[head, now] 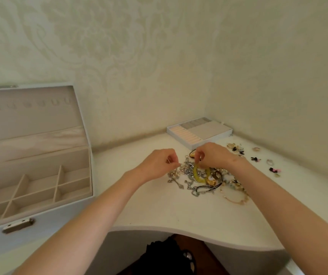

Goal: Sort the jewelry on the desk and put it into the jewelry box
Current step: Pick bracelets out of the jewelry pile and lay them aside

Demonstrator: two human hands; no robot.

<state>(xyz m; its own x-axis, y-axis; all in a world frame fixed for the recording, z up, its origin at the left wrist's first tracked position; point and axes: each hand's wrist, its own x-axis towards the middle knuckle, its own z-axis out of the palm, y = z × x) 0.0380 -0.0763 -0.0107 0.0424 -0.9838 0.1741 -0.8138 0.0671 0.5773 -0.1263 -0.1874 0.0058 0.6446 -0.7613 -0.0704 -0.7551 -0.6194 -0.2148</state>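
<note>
Our left grip (159,163) is closed, with its fingertips pinched on a thin silver chain (186,169). Our right grip (212,155) is closed too. It pinches the top of a green bracelet (195,173). Both pieces hang down into the jewelry pile (218,181), which lies on the counter (179,211) just under and in front of the two grips.

We think the step now is to pull these two pieces apart from the tangle. The chain and the bracelet look mixed up with other chains and a black cord (208,187). So we should lift slowly and only a little. If the pile comes up with them, we should stop and shake gently, not tug. A hard pull could snap the thin chain or drag other bits off the counter.

The jewelry box (60,225) stands open, well off to the left of the left grip, and the parts of it we can see look empty. A flat tray (214,129) lies just behind the right grip. Some small rings and clips (270,161) lie to the right of the right grip. Once one piece is free, we carry it over to the box and lay it in its own part.
</note>
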